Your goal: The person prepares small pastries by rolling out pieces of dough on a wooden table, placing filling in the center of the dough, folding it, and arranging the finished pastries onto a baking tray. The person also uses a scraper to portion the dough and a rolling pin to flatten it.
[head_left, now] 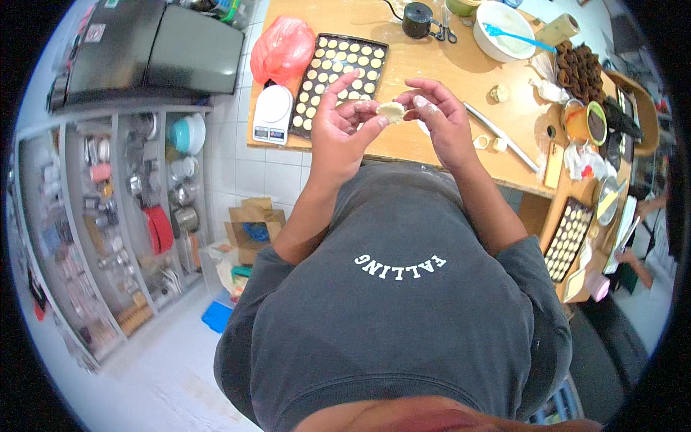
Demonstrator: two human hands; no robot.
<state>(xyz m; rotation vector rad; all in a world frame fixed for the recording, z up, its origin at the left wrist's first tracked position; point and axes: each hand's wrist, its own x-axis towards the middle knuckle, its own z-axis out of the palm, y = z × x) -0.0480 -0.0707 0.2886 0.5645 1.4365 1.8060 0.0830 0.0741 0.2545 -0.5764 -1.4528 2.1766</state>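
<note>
A small flattened piece of pale dough (391,112) with an uneven edge is held up in front of my chest, over the near edge of the table. My left hand (344,133) pinches its left side between thumb and fingers, the index finger raised. On its other side, the fingertips of my right hand (443,124) grip the dough, with some fingers lifted and a white smear on one. Behind my left hand lies a dark baking tray (353,38) with rows of small round pale dough pieces. A white kitchen scale (273,108) stands left of the tray.
A red plastic bag (283,50) sits at the back left. Farther right are a white bowl (504,18) with a blue spatula, a long grey stick (500,137) and a dough lump (498,93). Another filled tray (569,240) lies right, near another person's hand (635,266).
</note>
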